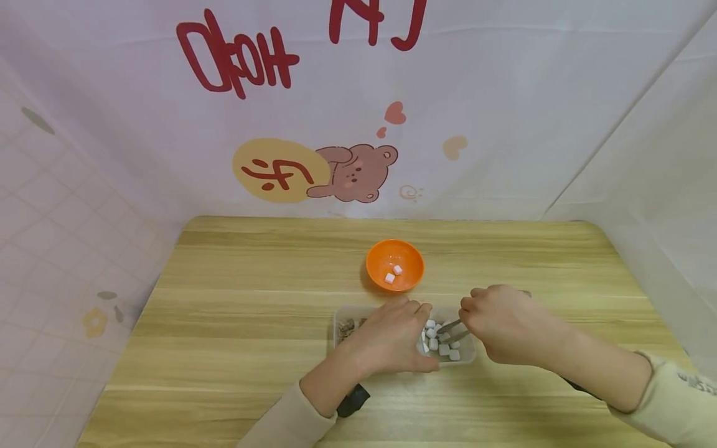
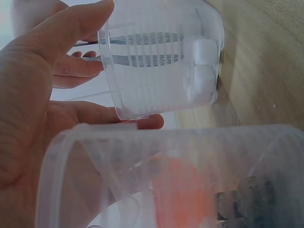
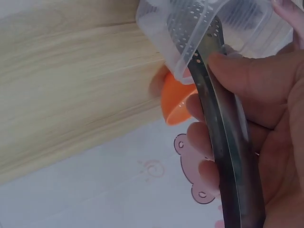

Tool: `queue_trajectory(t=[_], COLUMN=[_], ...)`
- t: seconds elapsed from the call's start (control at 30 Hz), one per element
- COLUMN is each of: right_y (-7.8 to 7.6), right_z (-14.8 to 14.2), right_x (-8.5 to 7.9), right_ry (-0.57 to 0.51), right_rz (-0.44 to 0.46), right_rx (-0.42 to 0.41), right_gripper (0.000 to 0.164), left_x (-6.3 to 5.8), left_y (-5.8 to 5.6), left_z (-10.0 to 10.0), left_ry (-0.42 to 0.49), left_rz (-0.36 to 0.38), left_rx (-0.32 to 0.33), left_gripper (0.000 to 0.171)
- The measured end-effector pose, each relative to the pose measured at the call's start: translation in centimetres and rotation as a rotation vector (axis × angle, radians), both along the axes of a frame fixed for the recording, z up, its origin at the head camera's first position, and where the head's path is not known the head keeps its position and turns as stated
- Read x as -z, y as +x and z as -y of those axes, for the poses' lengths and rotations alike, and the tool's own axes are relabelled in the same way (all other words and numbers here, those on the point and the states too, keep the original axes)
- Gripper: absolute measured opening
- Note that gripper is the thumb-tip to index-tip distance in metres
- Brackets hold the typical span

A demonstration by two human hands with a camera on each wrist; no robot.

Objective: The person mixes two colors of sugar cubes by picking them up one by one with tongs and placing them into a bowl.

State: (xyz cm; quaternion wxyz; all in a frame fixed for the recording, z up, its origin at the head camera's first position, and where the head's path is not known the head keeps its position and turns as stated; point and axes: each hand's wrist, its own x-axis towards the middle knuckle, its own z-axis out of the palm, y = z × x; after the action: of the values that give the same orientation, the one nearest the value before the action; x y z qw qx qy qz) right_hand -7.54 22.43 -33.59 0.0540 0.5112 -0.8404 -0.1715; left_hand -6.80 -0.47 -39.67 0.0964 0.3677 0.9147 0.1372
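My right hand [image 1: 506, 326] grips a pair of metal tongs [image 3: 228, 147] with perforated ends. Their tips reach down into a clear plastic container [image 1: 469, 353] of white cubes [image 1: 444, 350], and the left wrist view has them apart above the cubes. My left hand [image 1: 386, 339] holds this container across its top, thumb at the near rim and fingers at the far one. To its left is another clear plastic section [image 1: 337, 330] with dark, glassy-looking cubes [image 1: 347, 326], partly hidden by the left hand.
Behind the containers stands an orange bowl [image 1: 394, 254] with two white cubes [image 1: 389, 278] in it. All sit on a wood-grain table [image 1: 252, 348]. A white printed curtain [image 1: 493, 93] hangs along the table's back edge, with more at both sides.
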Motion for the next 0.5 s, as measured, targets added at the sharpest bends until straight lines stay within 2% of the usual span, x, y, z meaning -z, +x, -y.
queue_trajectory(t=[0.27, 0.5], right_y=[0.24, 0.38], right_z=[0.38, 0.51], right_x=[-0.21, -0.21], right_ry=[0.065, 0.079], right_rz=[-0.089, -0.09], right_rx=[-0.03, -0.031], right_gripper=[0.024, 0.024], left_x=[-0.17, -0.19], left_y=[-0.12, -0.09], left_z=[-0.06, -0.13], left_ry=[-0.015, -0.014], left_rz=[0.02, 0.014], left_rx=[-0.004, -0.003], left_gripper=[0.09, 0.09])
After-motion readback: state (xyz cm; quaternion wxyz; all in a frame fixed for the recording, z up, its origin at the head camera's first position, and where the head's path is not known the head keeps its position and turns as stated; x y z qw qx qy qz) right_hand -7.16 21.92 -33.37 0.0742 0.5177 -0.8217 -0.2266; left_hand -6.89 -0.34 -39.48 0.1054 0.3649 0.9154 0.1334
